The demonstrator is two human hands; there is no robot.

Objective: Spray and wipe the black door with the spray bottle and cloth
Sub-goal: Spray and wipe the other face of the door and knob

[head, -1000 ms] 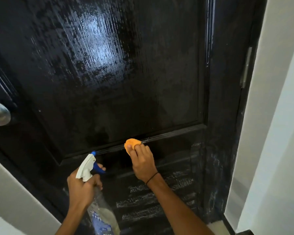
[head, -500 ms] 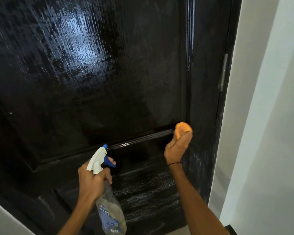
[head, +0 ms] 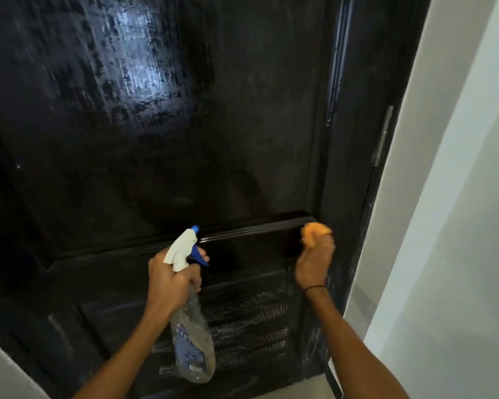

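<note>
Black door (head: 185,139), cloth (head: 314,233) in right hand (head: 314,263)

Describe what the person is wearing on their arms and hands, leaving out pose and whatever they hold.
Both forearms are bare, with no sleeves in view and no gloves on either hand. The right hand has a thin black band around its wrist, like a cord or hair tie. The left hand and its wrist show no band, watch or ring.

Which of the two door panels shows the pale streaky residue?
The lower panel, below the rail, behind the spray bottle: it carries pale horizontal streaks. The upper panel shows only a glossy light reflection.
</note>
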